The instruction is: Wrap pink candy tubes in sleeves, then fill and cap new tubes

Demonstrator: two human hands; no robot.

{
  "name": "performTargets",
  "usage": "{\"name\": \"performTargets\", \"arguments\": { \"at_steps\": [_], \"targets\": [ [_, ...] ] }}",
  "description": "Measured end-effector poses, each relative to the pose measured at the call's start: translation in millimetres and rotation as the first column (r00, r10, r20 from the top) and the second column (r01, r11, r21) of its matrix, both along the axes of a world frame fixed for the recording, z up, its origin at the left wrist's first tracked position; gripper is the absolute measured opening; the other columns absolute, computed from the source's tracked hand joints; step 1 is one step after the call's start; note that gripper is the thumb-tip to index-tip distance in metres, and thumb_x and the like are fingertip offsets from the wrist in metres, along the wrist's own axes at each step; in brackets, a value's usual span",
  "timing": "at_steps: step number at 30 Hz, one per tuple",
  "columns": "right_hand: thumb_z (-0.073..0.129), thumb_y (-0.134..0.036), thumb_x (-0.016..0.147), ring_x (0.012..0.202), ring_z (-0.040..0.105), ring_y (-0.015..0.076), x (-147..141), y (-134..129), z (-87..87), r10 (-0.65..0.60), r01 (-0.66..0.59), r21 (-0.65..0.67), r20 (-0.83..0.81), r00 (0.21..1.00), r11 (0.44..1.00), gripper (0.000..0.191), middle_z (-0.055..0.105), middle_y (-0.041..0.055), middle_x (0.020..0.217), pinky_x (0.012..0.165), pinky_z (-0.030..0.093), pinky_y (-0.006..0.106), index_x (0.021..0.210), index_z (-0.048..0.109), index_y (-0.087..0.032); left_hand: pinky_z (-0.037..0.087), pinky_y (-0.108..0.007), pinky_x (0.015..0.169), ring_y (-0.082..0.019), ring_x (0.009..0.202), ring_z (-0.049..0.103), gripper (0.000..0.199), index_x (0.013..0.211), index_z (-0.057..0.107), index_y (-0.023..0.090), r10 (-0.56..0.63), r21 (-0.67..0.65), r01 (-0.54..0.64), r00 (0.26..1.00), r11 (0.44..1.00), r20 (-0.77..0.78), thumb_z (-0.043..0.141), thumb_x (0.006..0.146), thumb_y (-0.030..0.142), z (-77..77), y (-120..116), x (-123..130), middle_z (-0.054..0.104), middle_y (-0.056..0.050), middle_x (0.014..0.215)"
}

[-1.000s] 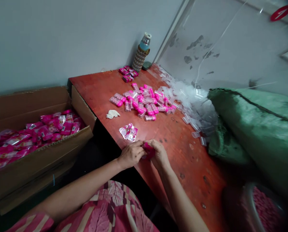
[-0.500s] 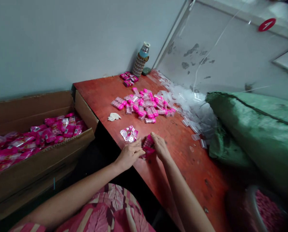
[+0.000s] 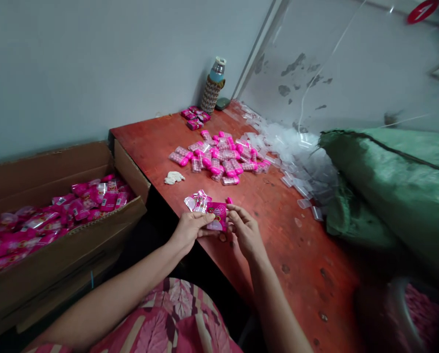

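Note:
Near the front edge of the red table (image 3: 278, 230), my left hand (image 3: 190, 229) pinches a printed pink packet (image 3: 217, 216) by its left side. My right hand (image 3: 244, 228) is at the packet's right side, its fingers closed around a small pink-capped container (image 3: 229, 200), of which only the tip shows. Just behind my left hand lie several shiny pink and silver packets (image 3: 197, 200). Farther back is a heap of clear containers with pink caps (image 3: 228, 156). A crumpled white piece (image 3: 174, 177) rests to the left of the heap.
An open cardboard box (image 3: 131, 171) with many pink packets (image 3: 90, 196) stands at the left. Clear plastic pieces (image 3: 296, 152) and a green sack (image 3: 396, 181) are at the right. A bottle (image 3: 212, 88) and pink packs (image 3: 195, 117) stand at the back. A tub (image 3: 403, 304) is at lower right.
The pink packet between my hands now shows its flat printed side, and a pink tip shows by my right fingers. My left hand has moved slightly left. The view has shifted a little.

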State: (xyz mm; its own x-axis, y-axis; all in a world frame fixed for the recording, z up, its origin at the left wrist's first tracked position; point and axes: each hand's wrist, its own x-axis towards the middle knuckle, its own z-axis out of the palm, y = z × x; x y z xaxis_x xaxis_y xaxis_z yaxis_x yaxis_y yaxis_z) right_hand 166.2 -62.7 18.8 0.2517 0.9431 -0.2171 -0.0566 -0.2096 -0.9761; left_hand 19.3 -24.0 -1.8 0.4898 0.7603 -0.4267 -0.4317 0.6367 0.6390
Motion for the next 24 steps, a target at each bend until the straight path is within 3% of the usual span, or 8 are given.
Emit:
{"name": "performTargets", "arguments": {
  "at_steps": [4, 7, 12, 17, 20, 24],
  "targets": [
    [0.058, -0.043, 0.073, 0.069, 0.06, 0.0161, 10, -6, -2.2, -0.142, 0.145, 0.002, 0.202, 0.969, 0.989, 0.035, 0.065, 0.0066, 0.087, 0.055, 0.043, 0.025, 0.095, 0.059, -0.016, 0.052, -0.02, 0.05, -0.012, 0.055, 0.06, 0.02, 0.07, 0.068, 0.008, 0.095, -0.088, -0.103, 0.992, 0.991, -0.088, 0.075, 0.058, 0.021, -1.2, 3, -1, 0.066, -0.007, 0.065],
    [0.055, -0.044, 0.074, 0.076, 0.061, 0.02, 23, -11, -6.2, -0.195, 0.217, 0.007, 0.47, 0.861, 0.976, 0.035, 0.066, 0.0086, 0.087, 0.066, 0.045, 0.03, 0.092, 0.061, -0.015, 0.051, -0.019, 0.048, -0.01, 0.053, 0.058, 0.021, 0.067, 0.067, 0.008, 0.133, -0.088, -0.142, 0.987, 0.986, -0.093, 0.076, 0.055, 0.023, -1.6, 4, -2, 0.065, -0.005, 0.062],
    [0.049, -0.045, 0.078, 0.079, 0.062, 0.0214, 25, -13, -10.8, -0.096, 0.187, -0.051, 0.71, 0.697, 0.981, 0.036, 0.068, 0.009, 0.088, 0.069, 0.045, 0.031, 0.094, 0.062, -0.016, 0.045, -0.017, 0.039, -0.007, 0.043, 0.052, 0.026, 0.055, 0.057, 0.01, 0.197, -0.097, -0.209, 0.973, 0.973, -0.119, 0.078, 0.053, 0.024, -2.5, 5, -3, 0.057, 0.001, 0.05],
    [0.043, -0.048, 0.081, 0.077, 0.062, 0.0219, 20, -5, -12.5, -0.035, 0.154, -0.069, 0.808, 0.588, 0.986, 0.04, 0.067, 0.0098, 0.086, 0.067, 0.045, 0.032, 0.096, 0.061, -0.016, 0.053, -0.024, 0.058, -0.012, 0.06, 0.061, 0.017, 0.068, 0.062, 0.008, 0.189, -0.086, -0.189, 0.982, 0.978, -0.005, 0.072, 0.063, 0.021, -4.3, 5, -9, 0.064, -0.005, 0.065],
    [0.052, -0.054, 0.073, 0.098, 0.056, 0.0271, 26, 5, -14.0, 0.04, 0.012, -0.053, 0.86, 0.509, 0.999, 0.06, 0.06, 0.0162, 0.108, 0.081, 0.044, 0.039, 0.116, 0.05, -0.012, 0.054, -0.028, 0.066, -0.014, 0.067, 0.063, 0.012, 0.07, 0.062, 0.008, 0.193, -0.082, -0.19, 0.981, 0.978, 0.03, 0.069, 0.066, 0.017, -5.1, 6, -11, 0.066, -0.006, 0.07],
    [0.066, -0.058, 0.057, 0.124, 0.031, 0.0354, 36, 18, -20.3, 0.191, -0.275, -0.106, 0.933, 0.304, 0.956, 0.101, 0.033, 0.0227, 0.136, 0.096, 0.031, 0.049, 0.135, 0.024, -0.009, 0.054, -0.029, 0.068, -0.014, 0.066, 0.063, 0.012, 0.069, 0.062, 0.008, 0.211, -0.046, -0.209, 0.977, 0.977, 0.031, 0.068, 0.067, 0.018, -5.5, 7, -13, 0.066, -0.006, 0.069]
  ]
}}
